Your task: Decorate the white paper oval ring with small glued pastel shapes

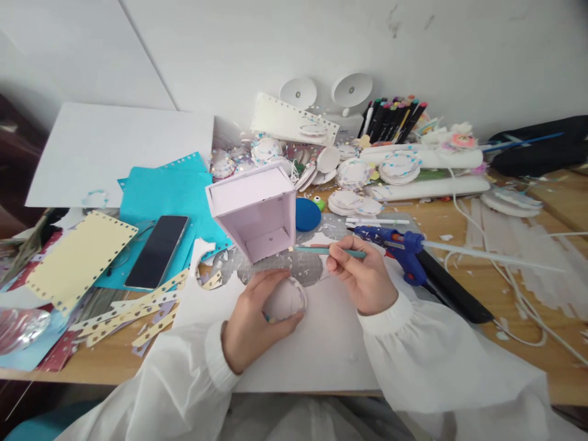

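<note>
My left hand (260, 318) curls around a small round white disc (285, 300) with a decorated rim, just above a white sheet (316, 355). Between the fingertips of my right hand (361, 272) is a thin teal stick (316, 250), its tip pointing left toward the disc's far side. Behind my hands stands an open pale pink box (255, 214), tilted, with its opening facing me. The stick's tip is close to the box's lower right corner. A blue round lid (307, 214) lies right of the box.
A blue glue gun (404, 248) lies at the right with cables around it. Decorated white discs (353, 173) and markers (395, 119) fill the back. On the left are a phone (157, 251), turquoise sheets (172, 190), a yellow punched sheet (82, 260) and paper strips (138, 309).
</note>
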The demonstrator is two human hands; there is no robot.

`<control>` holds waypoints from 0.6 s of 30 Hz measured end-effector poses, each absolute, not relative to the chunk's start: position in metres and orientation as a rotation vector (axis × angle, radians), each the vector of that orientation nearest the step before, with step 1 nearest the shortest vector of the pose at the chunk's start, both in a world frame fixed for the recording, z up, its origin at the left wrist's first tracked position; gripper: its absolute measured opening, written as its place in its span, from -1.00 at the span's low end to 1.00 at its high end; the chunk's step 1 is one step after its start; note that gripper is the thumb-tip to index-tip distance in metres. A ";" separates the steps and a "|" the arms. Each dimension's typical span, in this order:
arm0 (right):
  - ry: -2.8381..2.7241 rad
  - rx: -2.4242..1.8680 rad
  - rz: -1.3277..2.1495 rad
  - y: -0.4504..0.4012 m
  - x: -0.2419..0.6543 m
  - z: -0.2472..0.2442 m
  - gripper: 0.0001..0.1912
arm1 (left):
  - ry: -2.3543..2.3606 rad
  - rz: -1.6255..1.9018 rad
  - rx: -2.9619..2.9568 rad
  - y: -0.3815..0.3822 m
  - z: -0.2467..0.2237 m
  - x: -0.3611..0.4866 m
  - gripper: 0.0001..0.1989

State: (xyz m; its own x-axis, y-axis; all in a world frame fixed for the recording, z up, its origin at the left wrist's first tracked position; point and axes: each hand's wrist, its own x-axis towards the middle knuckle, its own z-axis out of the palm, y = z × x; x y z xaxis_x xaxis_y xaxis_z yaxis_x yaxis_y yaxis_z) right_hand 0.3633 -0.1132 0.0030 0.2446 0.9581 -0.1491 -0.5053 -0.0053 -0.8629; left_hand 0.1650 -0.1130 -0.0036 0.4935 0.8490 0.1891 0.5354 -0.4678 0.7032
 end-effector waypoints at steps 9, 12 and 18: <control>-0.797 -0.953 1.116 -0.117 0.362 0.004 -0.78 | 0.932 0.782 2.187 -0.110 -0.005 0.154 0.05; -0.953 -0.962 0.880 -0.123 0.362 0.008 -0.86 | 0.959 0.939 2.133 -0.114 0.011 0.149 -0.31; -1.757 -1.111 0.299 -0.160 0.352 0.036 -0.85 | 0.853 0.857 1.837 -0.123 0.054 0.155 -0.78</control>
